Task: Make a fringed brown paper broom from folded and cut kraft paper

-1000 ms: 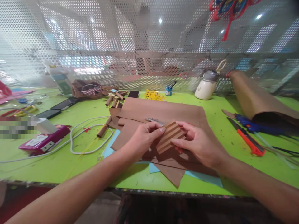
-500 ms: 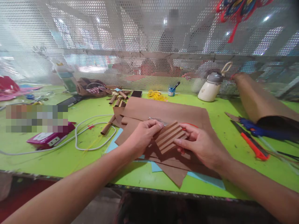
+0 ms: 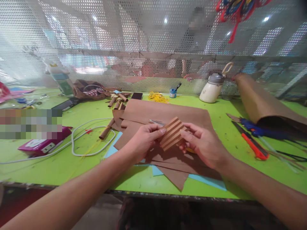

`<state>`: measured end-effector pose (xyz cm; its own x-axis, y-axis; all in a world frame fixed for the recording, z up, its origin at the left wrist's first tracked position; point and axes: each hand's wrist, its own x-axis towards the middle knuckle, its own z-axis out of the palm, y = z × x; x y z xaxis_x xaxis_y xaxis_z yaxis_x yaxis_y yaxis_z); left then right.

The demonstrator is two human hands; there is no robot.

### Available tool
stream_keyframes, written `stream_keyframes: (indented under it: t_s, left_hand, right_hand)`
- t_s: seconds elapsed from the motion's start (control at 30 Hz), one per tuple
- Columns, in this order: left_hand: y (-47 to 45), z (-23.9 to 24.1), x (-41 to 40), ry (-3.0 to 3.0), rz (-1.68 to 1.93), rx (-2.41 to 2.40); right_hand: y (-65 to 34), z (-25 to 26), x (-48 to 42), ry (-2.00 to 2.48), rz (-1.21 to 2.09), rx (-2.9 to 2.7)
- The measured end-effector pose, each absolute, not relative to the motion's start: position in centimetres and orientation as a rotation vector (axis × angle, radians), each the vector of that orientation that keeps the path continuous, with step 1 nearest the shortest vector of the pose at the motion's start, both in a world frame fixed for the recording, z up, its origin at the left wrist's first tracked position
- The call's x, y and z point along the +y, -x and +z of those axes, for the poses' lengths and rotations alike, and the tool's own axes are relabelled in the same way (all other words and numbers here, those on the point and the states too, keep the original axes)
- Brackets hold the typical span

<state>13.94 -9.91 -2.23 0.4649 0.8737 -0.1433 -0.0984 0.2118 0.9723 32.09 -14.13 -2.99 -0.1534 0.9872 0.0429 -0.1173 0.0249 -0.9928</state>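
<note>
Both hands hold a pleated piece of brown paper (image 3: pixel 172 133) just above the green table (image 3: pixel 57 163). My left hand (image 3: pixel 144 140) pinches its left end with fingers curled. My right hand (image 3: pixel 203 145) grips its right end, thumb on top. Beneath the hands lie several flat brown paper sheets (image 3: pixel 168 116) over a light blue sheet (image 3: pixel 208 182). Scissors (image 3: pixel 155 122) lie on the brown sheets just behind my left hand, partly hidden.
An orange utility knife (image 3: pixel 251 143) and a blue-handled tool (image 3: pixel 254 130) lie at the right, by a brown paper roll (image 3: pixel 261 102). A white cable (image 3: pixel 88 142), pink box (image 3: pixel 43 145), small paper rolls (image 3: pixel 117 102), yellow bands (image 3: pixel 157 97) and white bottle (image 3: pixel 212 88) sit before a perforated screen (image 3: pixel 120 41).
The pleated paper has been lifted a little and tilted steeper between both hands. The view shifted slightly.
</note>
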Motion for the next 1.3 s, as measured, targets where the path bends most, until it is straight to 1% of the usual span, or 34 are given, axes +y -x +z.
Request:
stream_keyframes:
  t_s: [0.13,0.23,0.43,0.63,0.7,0.8,0.87,0.97,1.13,1.3]
  left_hand:
    - [-14.1,-2.5,-9.6,-1.092,0.814,0.71]
    - [-14.1,-2.7,-9.5,-1.08,0.788,0.635]
    - [-14.1,-2.9,-9.8,-1.105,0.737,0.54]
    - [-14.2,-2.7,-10.0,-1.114,0.72,0.534]
    - [-14.3,-2.7,-9.9,-1.109,0.764,0.592]
    - [-14.3,-2.9,-9.8,-1.107,0.799,0.724]
    - [-14.3,-2.8,-9.9,-1.125,0.713,0.741]
    - [-14.2,-2.5,-10.1,-1.115,0.567,0.607]
    - [-14.1,-2.3,-10.3,-1.089,0.496,0.487]
    - [-14.0,-2.6,-9.9,-1.068,0.571,0.481]
  right_hand:
    - [-32.3,-3.2,-13.9,0.934,1.35,-1.201]
    - [-32.3,-3.0,-14.0,0.931,1.304,-1.273]
    - [-31.2,-1.2,-15.3,1.242,1.003,-1.528]
    - [-31.3,-1.4,-15.4,1.279,0.861,-1.598]
    - [-31.7,-1.9,-15.3,1.287,0.715,-1.668]
    - [-32.4,-2.5,-15.0,1.25,0.246,-1.825]
    - [-32.7,-2.6,-14.9,1.2,-0.057,-1.916]
    - [-32.8,-2.6,-14.8,1.214,-0.342,-2.067]
    - [-32.1,-2.9,-15.0,1.2,-0.604,-2.235]
    - [-31.9,-3.2,-15.0,1.147,-0.634,-2.298]
